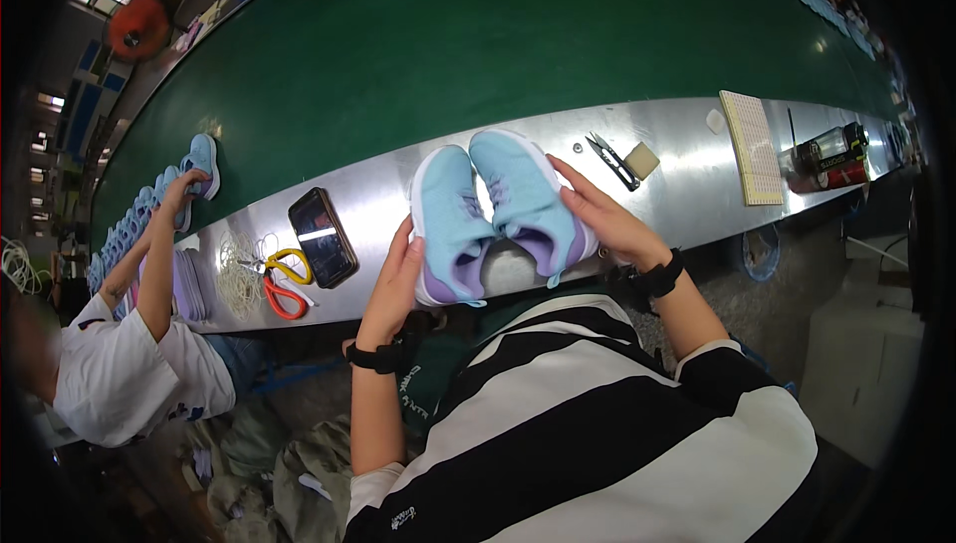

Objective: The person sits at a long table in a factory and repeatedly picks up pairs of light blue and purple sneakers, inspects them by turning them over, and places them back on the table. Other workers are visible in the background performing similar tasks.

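Pair of light-blue sneakers at bench near edge | left hand, right hand: fingers clamped on outer sides | likely light, soft uppers, firm soles; grip midfoot sides.

Phone left, thread snips right; between, bare steel.

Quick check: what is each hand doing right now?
Left hand: closed on the left light-blue shoe.
Right hand: fingers flat against the right light-blue shoe, holding it.
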Demonstrator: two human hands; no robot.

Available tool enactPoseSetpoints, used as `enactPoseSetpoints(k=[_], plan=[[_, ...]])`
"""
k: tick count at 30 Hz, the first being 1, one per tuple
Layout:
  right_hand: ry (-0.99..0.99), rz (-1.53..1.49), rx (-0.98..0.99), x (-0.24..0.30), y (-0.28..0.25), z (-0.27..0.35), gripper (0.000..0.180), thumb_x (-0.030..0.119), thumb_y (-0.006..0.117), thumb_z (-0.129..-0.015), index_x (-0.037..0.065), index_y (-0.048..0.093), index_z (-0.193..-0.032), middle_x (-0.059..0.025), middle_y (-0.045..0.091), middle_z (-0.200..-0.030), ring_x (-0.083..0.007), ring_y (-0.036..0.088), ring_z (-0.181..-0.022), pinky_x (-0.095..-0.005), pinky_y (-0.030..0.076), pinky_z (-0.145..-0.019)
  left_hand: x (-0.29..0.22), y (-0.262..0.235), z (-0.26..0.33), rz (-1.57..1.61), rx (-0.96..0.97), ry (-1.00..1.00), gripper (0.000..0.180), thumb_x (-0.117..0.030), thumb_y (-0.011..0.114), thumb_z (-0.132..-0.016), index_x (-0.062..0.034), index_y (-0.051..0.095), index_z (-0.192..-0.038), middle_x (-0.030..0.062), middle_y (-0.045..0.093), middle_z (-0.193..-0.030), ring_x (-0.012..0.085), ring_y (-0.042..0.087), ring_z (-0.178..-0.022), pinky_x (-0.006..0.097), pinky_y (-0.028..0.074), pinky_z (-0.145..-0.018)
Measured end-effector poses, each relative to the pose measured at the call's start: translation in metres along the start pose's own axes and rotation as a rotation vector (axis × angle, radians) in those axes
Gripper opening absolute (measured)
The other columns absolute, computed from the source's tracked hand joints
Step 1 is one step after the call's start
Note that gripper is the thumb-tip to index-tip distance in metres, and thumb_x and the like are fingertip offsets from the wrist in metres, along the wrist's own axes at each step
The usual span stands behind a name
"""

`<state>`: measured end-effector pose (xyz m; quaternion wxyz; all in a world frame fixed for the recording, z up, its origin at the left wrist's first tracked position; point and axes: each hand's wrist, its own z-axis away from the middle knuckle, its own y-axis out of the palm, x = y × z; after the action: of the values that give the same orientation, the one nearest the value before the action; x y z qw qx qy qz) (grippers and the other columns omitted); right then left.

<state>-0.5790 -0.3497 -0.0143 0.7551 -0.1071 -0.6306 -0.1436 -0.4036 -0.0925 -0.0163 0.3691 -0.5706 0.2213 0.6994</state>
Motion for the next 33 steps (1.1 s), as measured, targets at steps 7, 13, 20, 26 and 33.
enactPoseSetpoints(k=[7, 13, 20, 26, 33], plan=[[0.138, -1.026, -0.028, 0.019, 0.054, -0.011, 0.049, 0.041, 0.032, -0.107, 0.012, 0.038, -0.147, -0.0058, 0.046, -0.145, -0.0193, 0.048, -0.130, -0.0393, 0.040, -0.109, -0.037, 0.040, 0.003, 0.926, 0.015, -0.155, 0.052, -0.041, 0.027, -0.108, -0.0082, 0.035, -0.147, 0.0085, 0.045, -0.146, 0.0226, 0.045, -0.134, 0.041, 0.037, -0.112], [0.119, -0.951, -0.063, 0.032, 0.058, -0.014, 0.048, 0.038, 0.034, -0.107, 0.010, 0.041, -0.145, -0.0074, 0.052, -0.140, -0.0200, 0.050, -0.128, -0.0390, 0.040, -0.109, -0.050, 0.038, 0.004, 0.822, -0.077, -0.098, 0.047, -0.037, 0.030, -0.107, -0.0083, 0.042, -0.142, 0.0081, 0.049, -0.143, 0.0226, 0.048, -0.131, 0.041, 0.038, -0.110], [-0.084, -0.527, -0.161, 0.016, 0.051, -0.007, 0.051, 0.030, 0.037, -0.107, -0.002, 0.036, -0.146, -0.0125, 0.051, -0.138, -0.0192, 0.050, -0.126, -0.0340, 0.038, -0.109, -0.032, 0.033, 0.008, 0.583, -0.192, 0.075, 0.049, -0.040, 0.030, -0.107, -0.0057, 0.041, -0.140, 0.0095, 0.052, -0.136, 0.0210, 0.051, -0.125, 0.039, 0.038, -0.108], [-0.342, -0.450, -0.090, 0.010, 0.051, 0.006, 0.052, 0.026, 0.046, -0.105, -0.001, 0.033, -0.148, -0.0126, 0.048, -0.140, -0.0184, 0.047, -0.128, -0.0320, 0.038, -0.107, -0.018, 0.030, 0.019, 0.283, -0.321, 0.319, 0.051, -0.037, 0.031, -0.107, 0.0044, 0.037, -0.137, 0.0135, 0.047, -0.131, 0.0187, 0.045, -0.120, 0.032, 0.034, -0.105], [-0.104, -0.367, -0.225, -0.002, 0.047, 0.008, 0.055, 0.036, 0.041, -0.106, 0.005, 0.032, -0.150, -0.0103, 0.050, -0.135, -0.0178, 0.049, -0.121, -0.0327, 0.038, -0.105, -0.026, 0.030, 0.018, 0.350, -0.289, 0.135, 0.054, -0.039, 0.033, -0.107, -0.0006, 0.036, -0.144, 0.0148, 0.048, -0.133, 0.0210, 0.048, -0.121, 0.033, 0.038, -0.104]])
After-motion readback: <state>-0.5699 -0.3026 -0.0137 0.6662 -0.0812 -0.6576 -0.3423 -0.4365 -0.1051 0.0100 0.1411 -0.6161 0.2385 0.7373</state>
